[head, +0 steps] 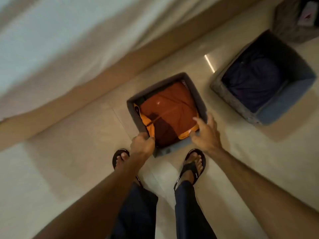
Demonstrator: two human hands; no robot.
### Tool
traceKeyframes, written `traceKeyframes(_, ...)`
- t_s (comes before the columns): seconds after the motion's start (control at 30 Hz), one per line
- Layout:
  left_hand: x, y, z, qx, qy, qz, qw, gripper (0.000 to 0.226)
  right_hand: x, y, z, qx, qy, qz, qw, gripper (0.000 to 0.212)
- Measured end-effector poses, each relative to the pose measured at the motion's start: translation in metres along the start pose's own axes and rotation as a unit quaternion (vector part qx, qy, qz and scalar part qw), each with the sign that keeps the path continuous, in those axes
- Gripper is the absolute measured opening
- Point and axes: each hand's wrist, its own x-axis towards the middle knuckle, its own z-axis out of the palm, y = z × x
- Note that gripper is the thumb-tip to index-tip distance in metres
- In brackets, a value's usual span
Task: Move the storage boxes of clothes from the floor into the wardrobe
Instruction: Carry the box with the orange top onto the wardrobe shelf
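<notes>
A grey fabric storage box [156, 87] stands on the floor just ahead of my feet, filled with folded orange and rust-red clothes [170, 109]. My left hand [142, 142] is closed over the box's near left corner. At the near right corner my right hand [205, 133] has its fingers spread; the thumb and forefinger reach over the rim, and I cannot tell whether they grip it. A second grey box [229, 97] with dark blue clothes [253, 80] sits further right on the floor.
A third grey box [284, 21] shows at the top right corner. A bed with a pale sheet [51, 40] and a brown base [86, 94] runs along the left. My feet in black sandals [193, 163] stand on beige floor tiles [77, 161].
</notes>
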Motion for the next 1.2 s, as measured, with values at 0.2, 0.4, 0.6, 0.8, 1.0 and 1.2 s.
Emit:
traceKeyframes(0.2,0.048,-0.010,0.031,0.024,-0.103,-0.151,0.983,0.038,0.060,0.041,0.035,-0.116,-0.001,0.036,0.993,0.056)
traceKeyframes(0.4,0.070,-0.007,0.008,-0.106,0.084,-0.119,0.984,0.046,0.035,0.038,0.045,-0.021,-0.048,0.097,0.994,0.047)
traceKeyframes(0.6,0.070,-0.037,-0.015,0.179,0.137,0.088,0.970,0.062,0.013,0.019,0.063,0.025,-0.066,0.072,0.995,0.053)
traceKeyframes(0.8,0.072,-0.051,0.007,-0.038,-0.003,-0.044,0.998,0.057,0.018,0.003,0.077,0.015,-0.016,0.127,0.992,0.055)
traceKeyframes(1.0,0.083,-0.033,-0.007,-0.134,0.080,-0.006,0.988,0.060,0.005,0.012,0.075,0.000,-0.069,0.055,0.996,0.019)
traceKeyframes(1.2,0.098,-0.038,-0.027,-0.099,0.025,0.001,0.995,0.055,0.034,0.014,0.059,-0.177,0.105,-0.096,0.974,0.050)
